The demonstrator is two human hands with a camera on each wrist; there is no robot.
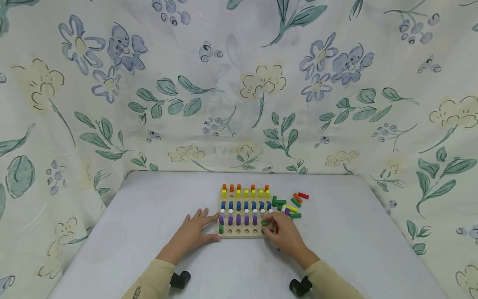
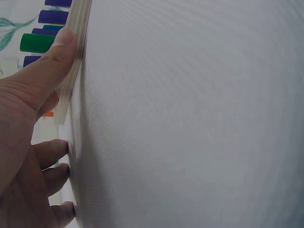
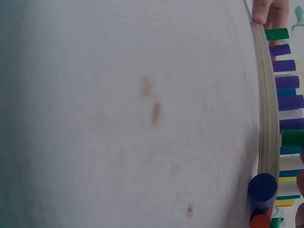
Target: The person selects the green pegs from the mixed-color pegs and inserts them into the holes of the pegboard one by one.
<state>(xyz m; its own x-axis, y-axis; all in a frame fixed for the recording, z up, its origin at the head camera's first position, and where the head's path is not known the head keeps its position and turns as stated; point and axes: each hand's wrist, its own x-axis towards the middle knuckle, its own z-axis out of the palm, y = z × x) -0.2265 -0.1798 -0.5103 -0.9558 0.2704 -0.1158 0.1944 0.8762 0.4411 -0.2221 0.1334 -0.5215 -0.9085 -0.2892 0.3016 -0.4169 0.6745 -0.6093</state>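
Note:
A wooden pegboard (image 1: 239, 237) lies on the table, with rows of orange, yellow, blue, white and purple pegs standing in its holes. One green peg (image 1: 221, 229) stands at the left end of the front row. My left hand (image 1: 192, 232) rests at the board's left side, fingers spread, its thumb (image 2: 66, 45) touching the front edge by that corner. With thumb and fingertips, my right hand (image 1: 287, 236) pinches another green peg (image 1: 264, 223) above the front row's right part. Whether this peg touches its hole is hidden.
Loose pegs lie right of the board, among them a red one (image 1: 303, 195), a yellow one (image 1: 292, 209) and several green ones. A dark blue or purple peg (image 3: 262, 187) and a red peg (image 3: 260, 221) lie by the board's front right corner. Patterned cloth (image 1: 239, 124) hangs behind the white table (image 1: 149, 199).

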